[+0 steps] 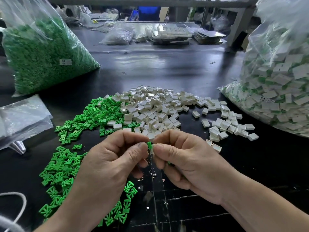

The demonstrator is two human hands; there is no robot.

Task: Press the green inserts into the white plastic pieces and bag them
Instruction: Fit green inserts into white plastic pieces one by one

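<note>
Left hand: thumb and forefinger are closed together, pinching the left side of one green insert. The other fingers are curled under the palm.
Right hand: thumb and forefinger tips press on the same insert from the right, almost touching the left hand's fingertips. A sliver of green shows under its curled lower fingers, but what it is cannot be told.
Held part: only the insert's top shows above the fingertips. A pale sliver runs just below it between the two thumbs, too hidden to say whether it is a white piece.
Beyond the fingertips: a heap of white pieces lies near, spreading right into scattered singles.
Left of and beneath the left fingers: loose green inserts lie in a band that runs under the left wrist, touching the white heap at its far end.
Below the fingers: small white crumbs lie on the black table.
Far left: a clear bag of green parts stands well apart, with flat empty bags in front of it.
Far right: a tall clear bag of white-and-green pieces stands beside the scattered white singles.
Near left edge: a white cord loops.
In the way: the fingertips themselves cover the joint between the parts.
</note>
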